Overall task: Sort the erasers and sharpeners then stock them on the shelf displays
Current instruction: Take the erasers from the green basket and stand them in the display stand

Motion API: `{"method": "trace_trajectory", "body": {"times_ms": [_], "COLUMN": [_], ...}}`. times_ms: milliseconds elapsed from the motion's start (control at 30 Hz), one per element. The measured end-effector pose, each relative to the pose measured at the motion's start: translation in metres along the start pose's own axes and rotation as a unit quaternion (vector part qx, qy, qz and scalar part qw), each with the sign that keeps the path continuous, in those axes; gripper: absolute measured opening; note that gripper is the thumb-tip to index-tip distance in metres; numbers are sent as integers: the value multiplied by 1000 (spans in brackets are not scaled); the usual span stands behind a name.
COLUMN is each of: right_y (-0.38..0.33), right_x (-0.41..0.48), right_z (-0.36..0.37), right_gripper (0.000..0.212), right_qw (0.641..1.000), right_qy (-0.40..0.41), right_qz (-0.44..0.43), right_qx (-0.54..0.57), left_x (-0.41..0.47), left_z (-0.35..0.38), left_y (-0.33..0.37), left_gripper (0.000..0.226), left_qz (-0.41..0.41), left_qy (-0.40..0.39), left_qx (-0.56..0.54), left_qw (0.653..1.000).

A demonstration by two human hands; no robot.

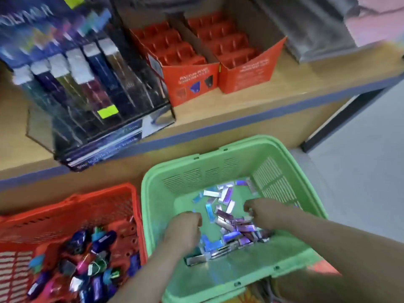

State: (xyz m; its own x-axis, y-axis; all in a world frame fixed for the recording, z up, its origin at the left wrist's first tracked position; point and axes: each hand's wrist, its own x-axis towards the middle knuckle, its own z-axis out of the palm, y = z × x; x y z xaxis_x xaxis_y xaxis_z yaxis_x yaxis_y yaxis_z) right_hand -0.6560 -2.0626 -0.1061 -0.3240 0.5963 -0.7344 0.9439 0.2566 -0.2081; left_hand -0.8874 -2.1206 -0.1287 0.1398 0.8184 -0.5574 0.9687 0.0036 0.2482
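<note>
Sorting looks done: the erasers point(231, 217) lie in the near green basket point(218, 154), the sharpeners point(87, 263) in the red basket point(72, 200) to its left. Stocking seems hardly begun, since the red display boxes point(192, 82) on the far shelf point(306, 79) show empty slots. The left hand point(184, 226) and right hand point(260, 212) are curled among the erasers; I cannot tell whether they grip any.

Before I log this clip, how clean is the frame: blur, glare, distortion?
Head view: motion blur smears everything, worst on the clear display case and the print on the red cartons. The shelf edge slants across the frame without obvious bowing. The foil wrappers in the green basket glint. The left hand and right hand are too soft-edged to show what they hold.
</note>
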Motion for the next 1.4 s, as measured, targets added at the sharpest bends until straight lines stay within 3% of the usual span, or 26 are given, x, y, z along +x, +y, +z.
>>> {"method": "trace_trajectory", "body": {"times_ms": [233, 333, 433, 600, 667, 733, 833, 933, 1000, 1033, 1100, 1133, 1200, 1300, 1367, 1400], "right_y": [18, 19, 15, 12, 13, 15, 12, 6, 4, 2, -2, -5, -14, -23, -33, -40], "right_x": [59, 73, 82, 86, 85, 84, 79, 73, 72, 71, 69, 67, 61, 45, 29, 20], "right_z": [72, 85, 89, 98, 92, 89, 87, 76, 67, 61, 50, 45, 32, 16, 2, -5], "right_gripper": [44, 52, 43, 26, 13, 18, 11, 21, 23, 21, 13, 10, 12, 29, 38, 33], "right_qw": [997, 992, 987, 998, 998, 985, 933, 877, 783, 731, 681, 670, 647, 596, 561, 562], "right_qy": [-20, -19, -35, -51, -51, -56, -81, -106, -128, -130, -121, -115, -110, -125, -139, -139], "right_qz": [-11, -5, -2, -31, -18, 15, 59, 102, 134, 141, 128, 117, 96, 51, 20, -2], "right_qx": [-69, -128, -158, -35, 44, 160, 347, 458, 594, 654, 711, 724, 749, 792, 816, 816], "left_x": [37, 39, 39, 44, 45, 46, 45, 50, 54, 55, 52, 48, 36, 18, 6, 0], "left_z": [56, 69, 76, 74, 73, 70, 61, 49, 38, 30, 12, 3, -11, -27, -35, -40], "left_y": [9, 4, 4, 1, 3, 5, 7, 8, 13, 17, 28, 34, 44, 53, 58, 60], "left_gripper": [36, 40, 41, 38, 37, 37, 29, 8, 3, 14, 50, 57, 46, 32, 34, 34], "left_qz": [40, 20, -6, -2, -1, -3, -22, -61, -117, -148, -187, -192, -182, -183, -183, -180], "left_qy": [-151, -155, -159, -172, -182, -194, -201, -163, -134, -120, -105, -97, -64, 25, 79, 99], "left_qx": [126, 143, 151, 200, 199, 185, 146, 34, -156, -283, -501, -569, -653, -715, -710, -702], "left_qw": [980, 977, 976, 965, 963, 963, 968, 984, 972, 940, 838, 794, 733, 674, 675, 682]}}
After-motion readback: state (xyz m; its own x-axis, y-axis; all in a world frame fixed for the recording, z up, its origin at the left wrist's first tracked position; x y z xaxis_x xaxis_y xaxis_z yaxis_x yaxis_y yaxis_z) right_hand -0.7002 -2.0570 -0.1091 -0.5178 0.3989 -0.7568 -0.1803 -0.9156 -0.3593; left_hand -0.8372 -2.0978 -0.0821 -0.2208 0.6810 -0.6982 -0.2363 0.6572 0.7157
